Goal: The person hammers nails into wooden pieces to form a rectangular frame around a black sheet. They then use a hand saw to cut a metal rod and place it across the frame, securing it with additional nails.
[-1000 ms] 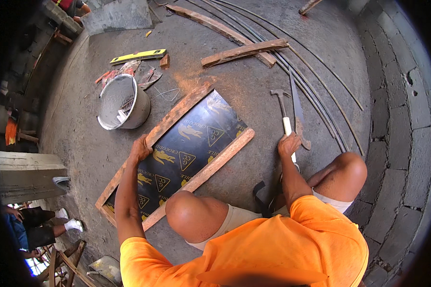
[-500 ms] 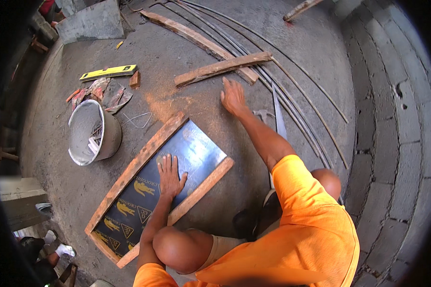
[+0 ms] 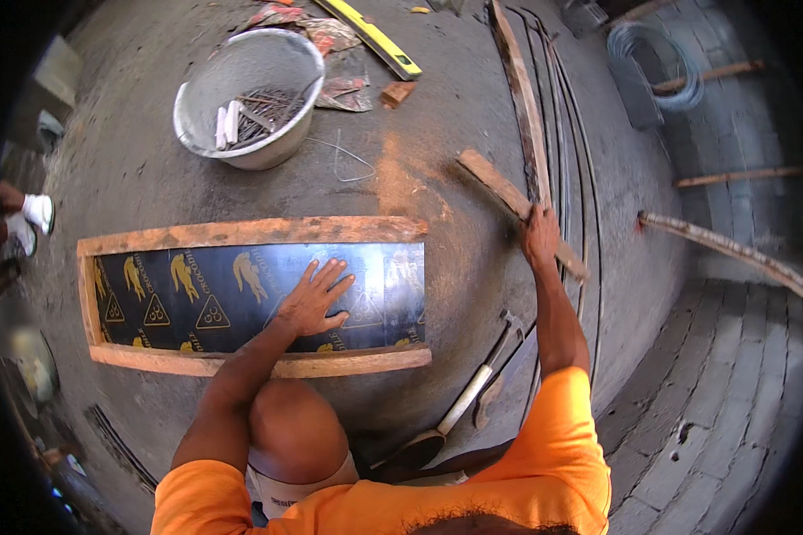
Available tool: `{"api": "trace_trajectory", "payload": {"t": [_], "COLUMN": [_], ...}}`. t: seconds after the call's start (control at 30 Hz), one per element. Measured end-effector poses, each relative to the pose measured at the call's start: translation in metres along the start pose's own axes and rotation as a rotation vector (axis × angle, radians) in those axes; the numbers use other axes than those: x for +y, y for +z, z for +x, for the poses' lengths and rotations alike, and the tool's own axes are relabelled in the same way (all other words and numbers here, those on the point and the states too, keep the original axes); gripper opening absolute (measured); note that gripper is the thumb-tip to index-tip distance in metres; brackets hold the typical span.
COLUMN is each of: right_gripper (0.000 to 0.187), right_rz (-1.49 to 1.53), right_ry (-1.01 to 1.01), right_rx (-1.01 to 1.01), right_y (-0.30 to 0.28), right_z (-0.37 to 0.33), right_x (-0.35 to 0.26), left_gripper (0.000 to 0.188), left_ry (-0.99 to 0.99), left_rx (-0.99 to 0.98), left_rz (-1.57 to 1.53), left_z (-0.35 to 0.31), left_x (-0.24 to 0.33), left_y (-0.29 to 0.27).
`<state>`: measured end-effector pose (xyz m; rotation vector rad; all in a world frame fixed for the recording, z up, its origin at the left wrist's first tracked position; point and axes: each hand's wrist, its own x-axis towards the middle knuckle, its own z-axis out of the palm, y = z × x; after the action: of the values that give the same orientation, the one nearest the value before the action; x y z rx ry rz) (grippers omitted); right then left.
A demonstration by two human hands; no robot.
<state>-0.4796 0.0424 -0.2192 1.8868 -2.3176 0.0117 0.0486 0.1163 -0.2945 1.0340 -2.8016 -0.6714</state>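
Observation:
My left hand (image 3: 315, 301) lies flat with fingers spread on a dark, glossy panel (image 3: 214, 281). Rough wooden strips (image 3: 250, 232) edge the panel along its far, near and left sides; its right end has no strip. Out to the right, my right hand (image 3: 541, 236) is closed round a short wooden batten (image 3: 495, 184). That batten slants across a long wooden plank (image 3: 519, 98). Nearer to me, a hammer (image 3: 473, 392) lies beside a handsaw (image 3: 506, 373) whose blade is partly hidden by my right arm.
A grey bucket (image 3: 192, 116) holding nails and white sticks stands beyond the panel. Near it are a yellow spirit level (image 3: 370, 37), a small wood block (image 3: 397, 94) and bent wire (image 3: 352, 169). Metal rods (image 3: 587, 178) run along the right, before a block wall (image 3: 705, 392).
My right hand has reached the short batten and closed on it. The left hand stays on the panel. The whole view has turned, so the panel now lies level across it.

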Motion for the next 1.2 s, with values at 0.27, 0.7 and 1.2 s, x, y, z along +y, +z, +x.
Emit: {"api": "trace_trajectory", "payload": {"t": [0.27,0.7,1.2], "right_gripper": [0.049,0.081,0.069], "right_rz": [0.376,1.098,0.241], "right_ry": [-0.019,-0.277,1.414], "right_rx": [-0.057,-0.422,-0.321], "right_y": [-0.114,-0.247,-0.011], "right_z": [-0.097,-0.196,-0.354], "right_x": [-0.061,-0.216,-0.052], "left_gripper": [0.079,0.093,0.077], "left_ry": [0.003,0.391,-0.31], "left_rx": [0.048,0.316,0.081], "left_rz": [-0.045,-1.318,-0.049], "left_z": [-0.004,0.042,-0.016], "left_x": [-0.004,0.115,0.039], "left_y": [0.01,-0.222,-0.225]}}
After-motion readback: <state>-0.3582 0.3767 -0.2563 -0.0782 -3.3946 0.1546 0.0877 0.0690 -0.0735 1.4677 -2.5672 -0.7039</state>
